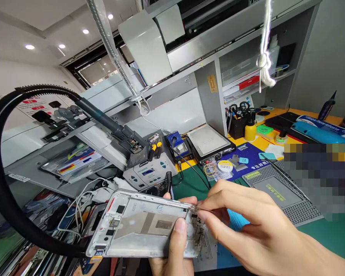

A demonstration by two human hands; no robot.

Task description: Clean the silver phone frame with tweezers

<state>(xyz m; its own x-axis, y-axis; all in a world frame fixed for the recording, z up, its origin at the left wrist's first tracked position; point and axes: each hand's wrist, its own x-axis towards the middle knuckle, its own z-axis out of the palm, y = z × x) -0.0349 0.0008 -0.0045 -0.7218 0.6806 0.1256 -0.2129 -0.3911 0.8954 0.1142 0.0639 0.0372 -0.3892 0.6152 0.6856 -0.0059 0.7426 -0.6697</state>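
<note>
My left hand (174,249) grips an opened phone frame (140,226), silver, with its bare inner side facing up; the thumb lies over its lower edge and the fingertips show above the top edge. My right hand (247,226) comes in from the right with fingers pinched on a thin metal tool, probably tweezers (202,209), whose tip rests at the frame's upper right corner. The tool is mostly hidden by my fingers.
A hot-air station (149,172) with a thick black hose (5,184) stands behind the phone. Further back sit a heating plate (208,143), a blue mat (247,161), a grey work mat (278,191), a tool holder (238,122) and shelves. White cables (80,199) lie at left.
</note>
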